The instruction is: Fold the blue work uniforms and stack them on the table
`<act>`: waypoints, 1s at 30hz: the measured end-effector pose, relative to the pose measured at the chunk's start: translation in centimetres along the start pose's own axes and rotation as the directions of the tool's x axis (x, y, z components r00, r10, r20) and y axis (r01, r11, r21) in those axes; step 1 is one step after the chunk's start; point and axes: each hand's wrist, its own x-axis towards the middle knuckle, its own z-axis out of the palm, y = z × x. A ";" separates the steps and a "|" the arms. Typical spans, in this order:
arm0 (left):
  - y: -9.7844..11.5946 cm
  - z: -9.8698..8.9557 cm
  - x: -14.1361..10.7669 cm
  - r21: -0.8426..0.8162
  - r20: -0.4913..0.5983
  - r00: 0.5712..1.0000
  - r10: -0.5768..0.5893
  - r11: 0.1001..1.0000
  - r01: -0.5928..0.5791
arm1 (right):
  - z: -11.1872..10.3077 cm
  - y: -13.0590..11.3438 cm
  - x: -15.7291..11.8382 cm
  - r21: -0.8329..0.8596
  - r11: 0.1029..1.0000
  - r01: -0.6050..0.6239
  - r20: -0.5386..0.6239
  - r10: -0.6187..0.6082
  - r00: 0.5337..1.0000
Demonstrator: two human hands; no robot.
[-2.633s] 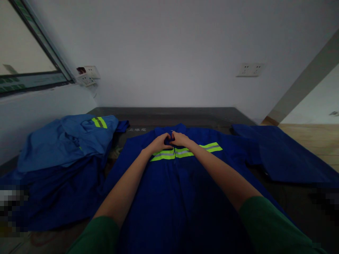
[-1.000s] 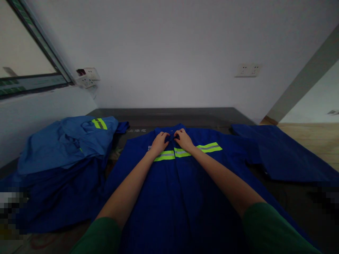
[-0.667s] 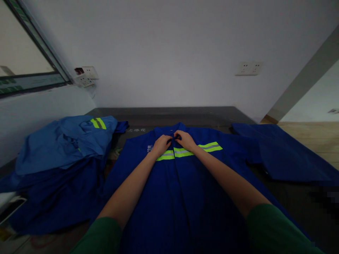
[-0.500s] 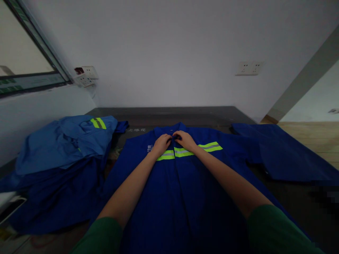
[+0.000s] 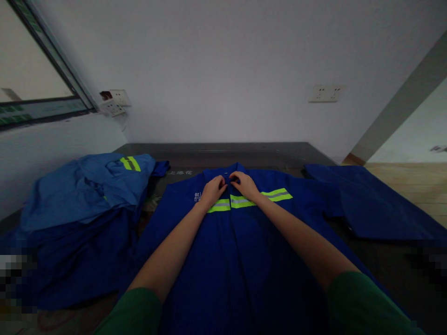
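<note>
A dark blue work jacket point(image 5: 279, 237) with yellow-green reflective strips lies spread out, its collar toward the wall. Both hands are at its front opening, just below the collar. My left hand point(image 5: 213, 191) has its fingers curled together at the left front edge, beside a small white printed logo. Across a narrow gap, my right hand point(image 5: 243, 185) pinches at the right front edge with bent fingers. The bit of cloth between the fingertips is too small and dark to make out.
Light blue clothing point(image 5: 84, 186) with a reflective patch is heaped on the left over dark blue cloth. More blue cloth point(image 5: 384, 204) lies at the right. The dark table point(image 5: 223, 151) meets a wall with sockets point(image 5: 327, 93).
My hands have stayed at the front opening, with their fingertips slightly farther apart. The view has shifted very slightly.
</note>
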 end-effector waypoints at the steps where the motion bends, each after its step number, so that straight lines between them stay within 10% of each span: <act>1: 0.0 0.1 0.0 0.021 0.038 0.999 0.026 0.999 -0.027 | 0.0 -0.1 0.0 0.002 1.000 -0.003 -0.006 0.003 1.000; 7: -0.4 0.7 0.3 0.062 0.155 0.979 0.133 0.988 -0.143 | 1.1 -1.2 -0.6 -0.083 0.996 -0.037 -0.053 0.032 0.998; 16: -1.0 0.8 0.0 0.187 0.001 1.000 0.020 0.982 -0.020 | 2.7 -1.5 -1.6 -0.344 0.939 0.011 0.020 -0.005 1.000; 30: -1.5 -0.3 0.1 0.312 0.050 0.995 -0.086 0.948 0.066 | 3.3 -1.4 -2.1 -0.463 0.886 -0.008 0.020 0.020 1.000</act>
